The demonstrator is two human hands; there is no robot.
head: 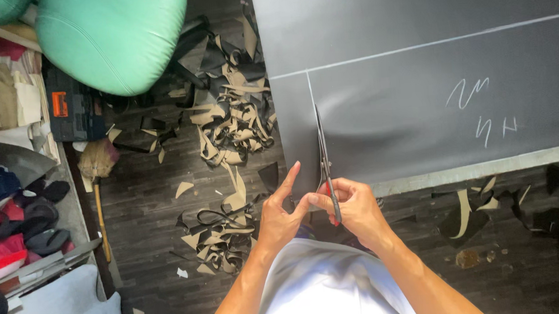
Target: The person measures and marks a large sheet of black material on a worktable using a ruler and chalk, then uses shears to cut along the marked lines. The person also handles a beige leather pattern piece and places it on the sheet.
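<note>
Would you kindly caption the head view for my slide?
Right hand steers scissors along a chalk line on dark sheet; left hand steadies its edge.

The large dark grey chalk-marked sheet (430, 68) lies on the tabletop (477, 166), its near edge by both hands. The long steel scissors (325, 167), gripped in the right hand (355, 207), stand in the sheet's near edge along a chalk line, with the left hand (280, 213) just left of them. Left of the sheet, a heap of tan-and-black offcut strips (230, 114) lies on the dark plank floor (145, 206), with the green cushioned stool (114, 37) beyond it.
</note>
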